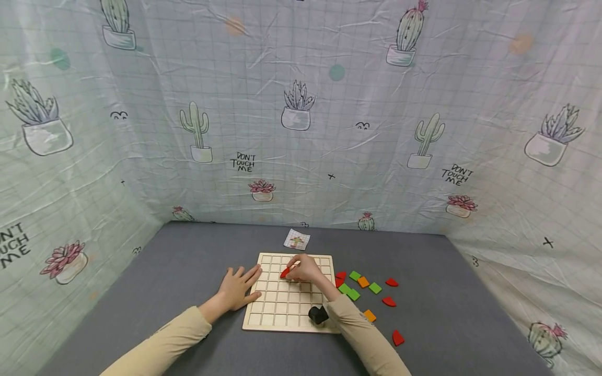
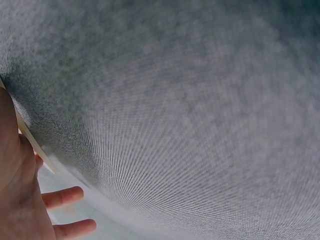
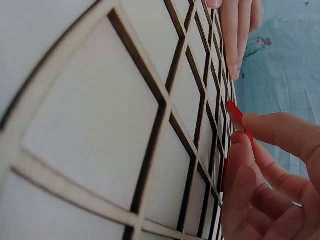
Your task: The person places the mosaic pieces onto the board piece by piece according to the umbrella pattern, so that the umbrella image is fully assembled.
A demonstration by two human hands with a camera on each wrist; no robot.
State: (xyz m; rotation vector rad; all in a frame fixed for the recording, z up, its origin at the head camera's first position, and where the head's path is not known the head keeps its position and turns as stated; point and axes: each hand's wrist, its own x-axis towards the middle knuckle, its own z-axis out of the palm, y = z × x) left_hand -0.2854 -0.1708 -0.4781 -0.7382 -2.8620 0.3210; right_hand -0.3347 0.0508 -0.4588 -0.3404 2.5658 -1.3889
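Note:
A pale wooden grid board (image 1: 277,308) lies on the grey table. Over its upper middle squares, my right hand (image 1: 307,268) pinches a red tile (image 1: 284,273) with one curved side between thumb and fingertips. In the right wrist view the red tile (image 3: 236,117) is tilted close to the board's squares, and a sliver of more red shows beneath the fingers. My left hand (image 1: 235,289) rests at the board's left edge, fingers spread and straight. The left wrist view shows only part of this hand (image 2: 22,200) beside the board's edge.
Right of the board lie several red, green (image 1: 374,288) and orange (image 1: 363,282) tiles, some partly behind the right forearm. A small picture card (image 1: 297,239) lies beyond the board. The black wrist camera (image 1: 317,315) hangs over the board's lower right. A patterned curtain (image 1: 301,172) encloses the table.

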